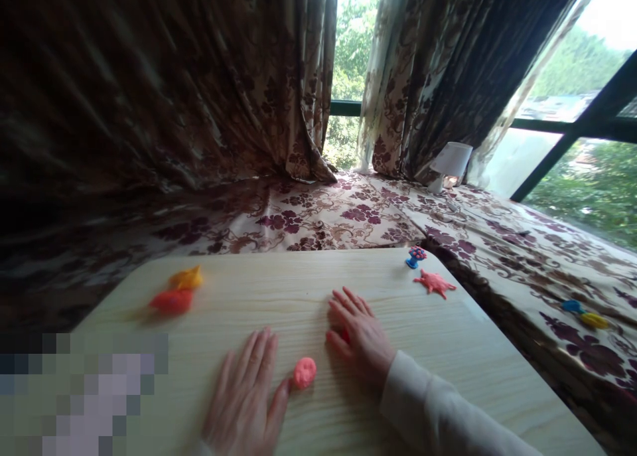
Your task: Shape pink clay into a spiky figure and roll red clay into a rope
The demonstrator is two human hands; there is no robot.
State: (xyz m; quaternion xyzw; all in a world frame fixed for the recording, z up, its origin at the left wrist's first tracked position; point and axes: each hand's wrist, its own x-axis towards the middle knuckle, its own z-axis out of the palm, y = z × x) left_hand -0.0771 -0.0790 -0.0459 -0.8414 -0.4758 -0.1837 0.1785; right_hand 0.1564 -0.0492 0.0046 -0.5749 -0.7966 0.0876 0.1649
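pale wood makes up the surface (293,277), on which both hands are laid palm down. the left hand (241,403) is held flat near the front, its fingers (256,356) straightened, set close together and released. its thumb is stretched out to the right, and the tip is brought up against or just beside a round pink lump (304,374); which of the two cannot be told. the lump is placed between the hands, on the bare wood. the right hand (361,336) is set farther forward, its fingers (353,303) extended and slightly spread. a small red piece (345,335) is partly covered by this hand and is seen in the gap beside the thumb; how firmly it is pressed cannot be told. at the far left, a blurred orange-red piece (172,301) and a yellow piece (186,279) are grouped together. at the far right corner, a blue mushroom-like figure (414,259) with a dotted cap is stood near a splayed pink shape (434,283)
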